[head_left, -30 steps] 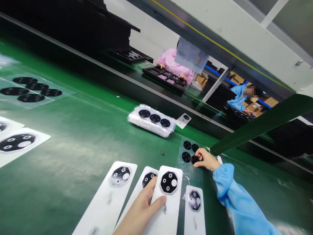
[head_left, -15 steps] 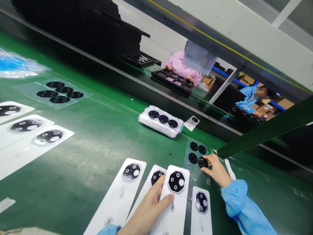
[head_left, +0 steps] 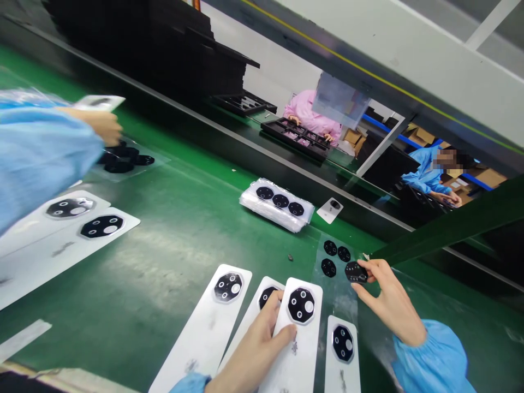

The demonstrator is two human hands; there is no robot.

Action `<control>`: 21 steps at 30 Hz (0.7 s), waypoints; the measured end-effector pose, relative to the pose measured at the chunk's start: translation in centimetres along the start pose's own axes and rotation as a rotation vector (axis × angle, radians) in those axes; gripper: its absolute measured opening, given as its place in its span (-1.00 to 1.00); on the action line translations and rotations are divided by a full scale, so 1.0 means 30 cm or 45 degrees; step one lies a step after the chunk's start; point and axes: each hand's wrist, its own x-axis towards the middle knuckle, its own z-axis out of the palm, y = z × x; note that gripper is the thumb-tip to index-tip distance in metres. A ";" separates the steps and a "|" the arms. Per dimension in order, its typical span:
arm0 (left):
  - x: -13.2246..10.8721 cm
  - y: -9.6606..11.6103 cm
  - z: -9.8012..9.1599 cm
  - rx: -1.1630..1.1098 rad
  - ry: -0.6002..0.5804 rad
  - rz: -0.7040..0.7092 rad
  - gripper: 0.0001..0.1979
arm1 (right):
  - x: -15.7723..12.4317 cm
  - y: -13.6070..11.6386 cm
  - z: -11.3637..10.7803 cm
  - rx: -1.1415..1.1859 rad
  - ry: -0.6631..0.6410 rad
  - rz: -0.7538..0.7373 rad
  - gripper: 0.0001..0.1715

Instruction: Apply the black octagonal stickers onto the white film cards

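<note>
My left hand (head_left: pixel 260 341) grips a white phone back cover (head_left: pixel 305 355) by its edges, just below the octagonal black camera panel. Between thumb and fingers of my right hand (head_left: pixel 391 297) is a black octagonal camera lens plate (head_left: pixel 355 272), tilted and lifted off the clear film (head_left: pixel 339 297). A few similar lens plates (head_left: pixel 328 267) still lie on that film. Under and beside my left hand, another white cover (head_left: pixel 241 333) is partly hidden. More covers flank it, one at left (head_left: pixel 200 333) and one at right (head_left: pixel 341 376).
A co-worker's blue sleeve (head_left: pixel 45 147) reaches in at left, the hand holding a white cover (head_left: pixel 108 102) over black plates (head_left: pixel 123 161). A stack of films with lens plates (head_left: pixel 266 210) lies mid-table. A green post (head_left: pixel 458 229) slants at right, and black trays (head_left: pixel 164 60) rise behind.
My right hand has lifted one lens plate from the film and moved right and slightly down with it. A co-worker's arm has come in at left with a white cover.
</note>
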 end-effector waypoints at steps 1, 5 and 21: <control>0.000 -0.002 -0.001 0.023 -0.009 0.009 -0.51 | -0.011 -0.046 -0.014 0.047 -0.020 -0.048 -0.60; -0.004 -0.004 -0.006 0.192 0.071 0.028 -0.58 | -0.050 -0.223 -0.015 0.294 -0.195 -0.224 -0.59; -0.014 -0.005 -0.008 0.425 0.139 0.084 -0.57 | -0.046 -0.309 0.052 0.360 -0.366 -0.348 -0.53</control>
